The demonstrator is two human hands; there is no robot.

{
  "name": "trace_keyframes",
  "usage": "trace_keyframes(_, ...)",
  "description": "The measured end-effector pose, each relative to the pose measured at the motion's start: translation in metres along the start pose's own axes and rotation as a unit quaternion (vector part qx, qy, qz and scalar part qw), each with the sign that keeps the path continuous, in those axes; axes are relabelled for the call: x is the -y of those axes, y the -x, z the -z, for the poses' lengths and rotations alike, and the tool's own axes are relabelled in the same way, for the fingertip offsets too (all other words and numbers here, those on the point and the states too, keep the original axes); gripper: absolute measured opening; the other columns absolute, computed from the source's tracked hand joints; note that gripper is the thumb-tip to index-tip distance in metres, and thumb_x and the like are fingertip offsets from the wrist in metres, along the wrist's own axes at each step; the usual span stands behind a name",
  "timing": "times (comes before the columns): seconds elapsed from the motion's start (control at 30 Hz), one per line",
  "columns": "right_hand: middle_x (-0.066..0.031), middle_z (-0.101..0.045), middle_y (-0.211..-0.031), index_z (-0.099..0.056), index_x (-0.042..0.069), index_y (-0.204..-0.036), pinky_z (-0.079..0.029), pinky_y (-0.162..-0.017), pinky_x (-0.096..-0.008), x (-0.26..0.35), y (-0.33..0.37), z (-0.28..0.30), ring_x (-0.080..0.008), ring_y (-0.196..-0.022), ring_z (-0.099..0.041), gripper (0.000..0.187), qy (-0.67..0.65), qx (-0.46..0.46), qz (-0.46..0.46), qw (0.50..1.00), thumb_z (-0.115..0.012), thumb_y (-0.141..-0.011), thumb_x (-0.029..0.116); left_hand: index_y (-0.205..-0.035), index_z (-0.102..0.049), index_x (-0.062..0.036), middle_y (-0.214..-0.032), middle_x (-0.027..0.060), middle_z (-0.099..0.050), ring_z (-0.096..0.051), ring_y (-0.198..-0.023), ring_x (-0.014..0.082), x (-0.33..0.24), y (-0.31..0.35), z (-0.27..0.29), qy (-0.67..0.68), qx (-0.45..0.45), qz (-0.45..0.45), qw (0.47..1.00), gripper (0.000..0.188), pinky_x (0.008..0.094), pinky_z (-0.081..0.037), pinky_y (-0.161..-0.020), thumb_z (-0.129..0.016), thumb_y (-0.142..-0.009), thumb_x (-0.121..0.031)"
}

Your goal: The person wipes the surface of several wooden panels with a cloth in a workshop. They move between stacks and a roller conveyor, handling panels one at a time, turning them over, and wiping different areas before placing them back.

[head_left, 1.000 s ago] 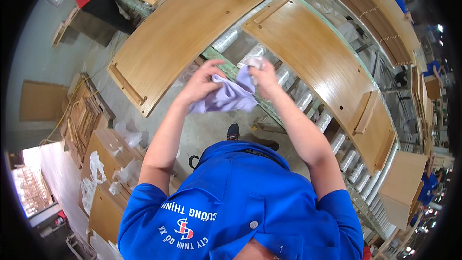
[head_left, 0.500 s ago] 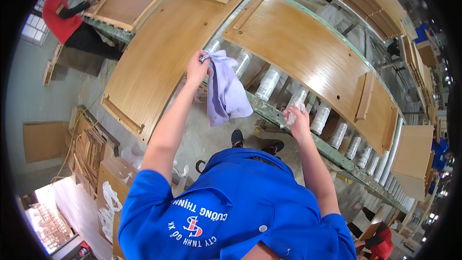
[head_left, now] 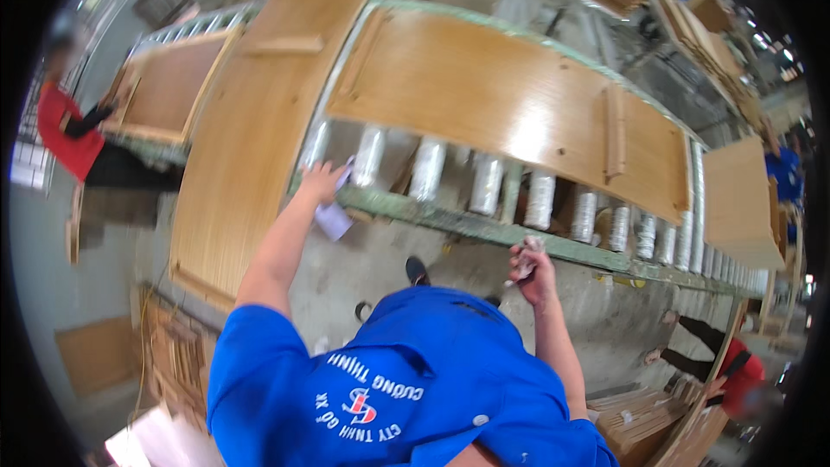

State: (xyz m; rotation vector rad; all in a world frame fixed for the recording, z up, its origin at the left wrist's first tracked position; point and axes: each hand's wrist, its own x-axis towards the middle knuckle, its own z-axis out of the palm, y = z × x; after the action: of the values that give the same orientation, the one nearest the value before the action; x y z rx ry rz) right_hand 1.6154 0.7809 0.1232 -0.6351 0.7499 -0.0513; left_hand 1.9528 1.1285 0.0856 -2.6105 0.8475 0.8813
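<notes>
My left hand (head_left: 320, 184) is at the green rail of the roller conveyor, by the leftmost wrapped roller. It holds a light purple cloth (head_left: 333, 220), part of which hangs below the rail; the fingers are a little blurred. Closer to my body, my right hand (head_left: 538, 279) is closed round a crumpled whitish wad (head_left: 527, 252), perhaps cloth or paper. Beyond both hands a varnished wooden panel (head_left: 484, 78) with battens across it lies on the rollers. To the left of my left hand stretches another long wooden panel (head_left: 251, 121).
The conveyor's green rail (head_left: 450, 220) runs across in front of me, with plastic-wrapped rollers (head_left: 428, 169) behind it. A person in red (head_left: 73, 134) works at a framed panel on the far left. Another person in red (head_left: 739, 376) is at the lower right. A cardboard box (head_left: 739, 199) stands right.
My left hand has moved left and down with the purple cloth, from hanging in the air to the rail. My right hand has drawn back towards my body. The view has turned to the right.
</notes>
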Motion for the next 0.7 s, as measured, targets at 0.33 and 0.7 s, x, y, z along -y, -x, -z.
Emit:
trace_keyframes(0.33,-0.0154,-0.059,-0.104,-0.043,0.015,-0.122,-0.049,-0.061,-0.0412,0.028,0.008,0.014,-0.0275,-0.078,-0.061,0.036,-0.164,0.102,-0.03,0.981,-0.032,-0.097,0.038,-0.141,-0.022,-0.0038,-0.145,0.0179,-0.024,-0.018,-0.136,0.0362,-0.108,0.043,-0.017,0.067,-0.2,0.06,0.976,0.083,0.0553,-0.016,-0.107,-0.06,-0.069,-0.017)
trace_keyframes(0.7,-0.0115,-0.062,-0.099,-0.044,0.006,-0.119,-0.05,-0.079,-0.0329,0.051,0.1,0.076,-0.0208,-0.091,-0.062,0.03,-0.094,-0.013,0.303,0.948,-0.037,-0.098,0.026,-0.1,-0.056,0.0012,-0.083,0.0137,-0.062,-0.06,-0.074,0.0178,-0.457,0.138,0.023,0.44,-0.081,-0.44,0.779,0.024,0.0315,-0.047,-0.068,-0.059,-0.086,-0.018)
